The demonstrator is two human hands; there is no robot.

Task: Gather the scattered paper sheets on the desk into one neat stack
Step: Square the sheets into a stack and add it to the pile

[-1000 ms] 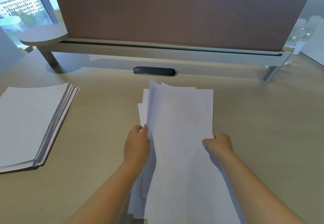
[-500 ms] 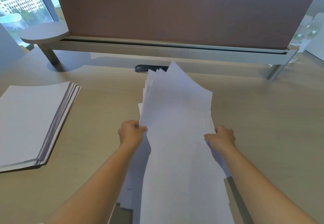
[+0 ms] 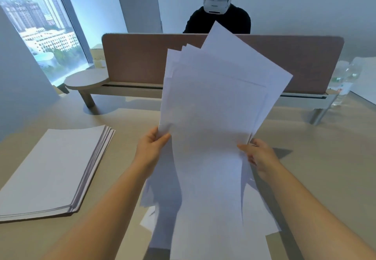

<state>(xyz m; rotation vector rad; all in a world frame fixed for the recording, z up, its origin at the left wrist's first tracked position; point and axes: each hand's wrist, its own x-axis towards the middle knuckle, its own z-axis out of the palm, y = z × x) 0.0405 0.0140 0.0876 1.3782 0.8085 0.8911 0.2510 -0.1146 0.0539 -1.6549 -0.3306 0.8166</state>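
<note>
We hold the loose sheets (image 3: 215, 105) lifted off the table (image 3: 317, 158), fanned and skewed, corners poking out at the top. Our left hand (image 3: 151, 147) pinches the left edge and our right hand (image 3: 258, 155) grips the right edge, fingers curled round the paper. With so uneven a bundle, inner sheets could slip out or crease. The neat stack (image 3: 53, 170) lies well apart, left.
</note>
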